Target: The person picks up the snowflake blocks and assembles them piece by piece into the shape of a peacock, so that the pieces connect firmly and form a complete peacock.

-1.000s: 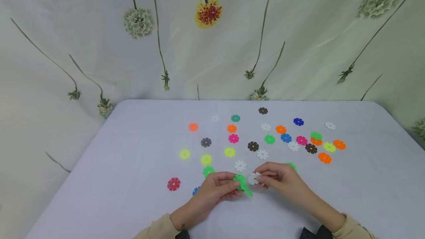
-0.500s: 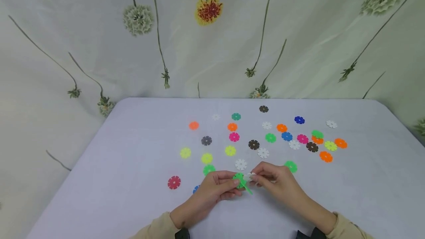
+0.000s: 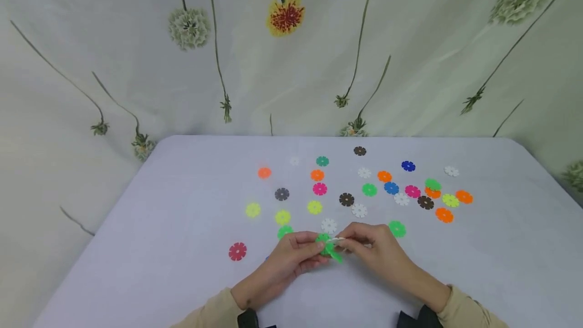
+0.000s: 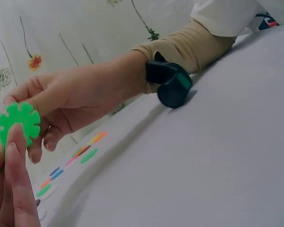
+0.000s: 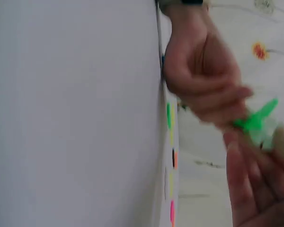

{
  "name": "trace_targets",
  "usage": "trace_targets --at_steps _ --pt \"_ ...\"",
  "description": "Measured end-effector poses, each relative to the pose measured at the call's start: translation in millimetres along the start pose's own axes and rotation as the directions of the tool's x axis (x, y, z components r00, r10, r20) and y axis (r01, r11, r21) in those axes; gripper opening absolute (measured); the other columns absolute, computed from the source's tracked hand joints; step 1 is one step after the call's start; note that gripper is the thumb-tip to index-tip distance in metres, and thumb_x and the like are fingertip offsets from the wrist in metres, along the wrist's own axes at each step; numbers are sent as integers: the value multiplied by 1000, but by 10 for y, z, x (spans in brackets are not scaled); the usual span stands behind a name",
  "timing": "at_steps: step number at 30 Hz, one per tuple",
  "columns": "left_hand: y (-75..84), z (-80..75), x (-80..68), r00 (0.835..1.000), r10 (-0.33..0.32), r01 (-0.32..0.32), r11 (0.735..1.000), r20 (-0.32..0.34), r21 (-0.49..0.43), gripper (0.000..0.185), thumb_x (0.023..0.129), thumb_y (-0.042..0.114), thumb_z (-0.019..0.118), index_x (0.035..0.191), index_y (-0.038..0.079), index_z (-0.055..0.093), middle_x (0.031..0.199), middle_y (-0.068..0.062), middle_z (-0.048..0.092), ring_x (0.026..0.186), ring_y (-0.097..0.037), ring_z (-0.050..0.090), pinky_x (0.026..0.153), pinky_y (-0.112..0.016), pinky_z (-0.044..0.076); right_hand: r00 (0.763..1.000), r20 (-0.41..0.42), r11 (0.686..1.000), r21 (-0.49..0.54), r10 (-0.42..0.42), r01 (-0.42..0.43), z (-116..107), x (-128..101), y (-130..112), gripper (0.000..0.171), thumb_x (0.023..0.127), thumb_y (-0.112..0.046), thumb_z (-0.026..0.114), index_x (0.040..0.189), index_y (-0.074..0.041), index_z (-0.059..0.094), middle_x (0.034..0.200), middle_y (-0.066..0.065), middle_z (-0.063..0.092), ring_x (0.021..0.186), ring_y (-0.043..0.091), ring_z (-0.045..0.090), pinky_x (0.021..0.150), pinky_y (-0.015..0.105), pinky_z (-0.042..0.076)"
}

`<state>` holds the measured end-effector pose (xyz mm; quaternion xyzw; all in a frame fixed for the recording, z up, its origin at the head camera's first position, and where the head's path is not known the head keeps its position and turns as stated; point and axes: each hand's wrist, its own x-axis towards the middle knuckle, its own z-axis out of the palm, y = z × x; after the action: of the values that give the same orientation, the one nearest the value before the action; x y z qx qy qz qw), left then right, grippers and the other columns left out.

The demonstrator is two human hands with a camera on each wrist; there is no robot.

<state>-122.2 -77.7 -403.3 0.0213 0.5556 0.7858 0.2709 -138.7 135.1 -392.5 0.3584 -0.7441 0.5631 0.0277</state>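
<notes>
Left hand (image 3: 291, 259) pinches the green disc piece (image 3: 327, 248); right hand (image 3: 373, 249) pinches a white disc (image 3: 337, 240) near the worktop's near edge. Both appear light and stiff; grip by rims.

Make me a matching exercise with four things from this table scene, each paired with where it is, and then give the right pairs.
Things:
1. green piece
2. white disc
3. red disc
4. dark blue disc

Places:
A. alone on the table, left of both hands
B. pinched by the right hand
C. far side of the table, on the right
D. held by the left hand

Pairs: 1-D, 2-B, 3-A, 4-C
</notes>
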Motion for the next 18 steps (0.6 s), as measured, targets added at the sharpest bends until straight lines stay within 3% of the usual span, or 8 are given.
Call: trace_targets --at_steps 2,5,7,9,11,12,14,18 --pt "-4 -9 11 1000 14 -14 1000 8 -9 25 91 11 61 109 -5 59 87 -7 68 77 -13 64 78 -27 51 997 5 997 11 79 -79 -112 88 54 10 89 -3 62 98 -4 67 87 6 68 73 20 64 62 32 54" --pt "-19 -20 15 999 45 -45 999 6 -10 21 91 11 61 107 -2 56 87 -7 67 78 -15 65 79 -29 51 973 -84 961 -162 214 -226 -247 267 185 15 89 -8 63 103 -2 66 91 8 66 73 21 60 61 31 53" --pt "-34 -19 14 998 64 -64 998 -4 -7 18 91 10 61 105 0 54 86 -7 66 79 -16 65 79 -29 51 940 -149 878 -337 308 -341 -289 381 279 23 87 -14 68 106 -2 65 93 8 62 71 19 55 59 29 49" --pt "-47 -11 14 997 78 -78 997 -6 -1 16 91 8 60 103 1 53 87 -7 66 79 -17 65 79 -30 51 915 -154 785 -474 372 -399 -301 460 358 28 83 -16 72 106 -1 63 94 8 58 74 19 52 62 29 48" --pt "-58 -9 20 996 92 -92 996 -3 5 15 91 7 61 102 1 52 87 -8 65 79 -18 65 79 -30 51 901 -119 745 -522 418 -415 -299 507 404 29 81 -15 74 103 -1 61 90 8 53 74 21 49 63 32 46" --pt "-60 -11 25 995 98 -98 995 -4 11 14 91 7 61 101 1 53 87 -8 65 79 -18 65 78 -30 51 898 -101 739 -533 429 -413 -294 523 420 28 80 -14 75 101 -3 59 88 7 52 74 21 48 63 31 46" --pt "-56 -21 30 995 103 -103 994 -10 20 15 91 8 61 101 0 54 87 -8 64 79 -17 64 79 -30 51 901 -75 758 -515 426 -401 -285 537 431 23 80 -10 74 94 -6 57 82 4 53 73 20 49 64 31 46" --pt "-51 -22 38 995 93 -92 995 -32 22 18 91 11 61 102 -3 58 86 -7 65 77 -15 62 79 -30 51 932 -4 855 -395 363 -335 -290 486 393 14 83 -4 70 90 -8 58 77 -1 59 67 15 54 62 28 49"
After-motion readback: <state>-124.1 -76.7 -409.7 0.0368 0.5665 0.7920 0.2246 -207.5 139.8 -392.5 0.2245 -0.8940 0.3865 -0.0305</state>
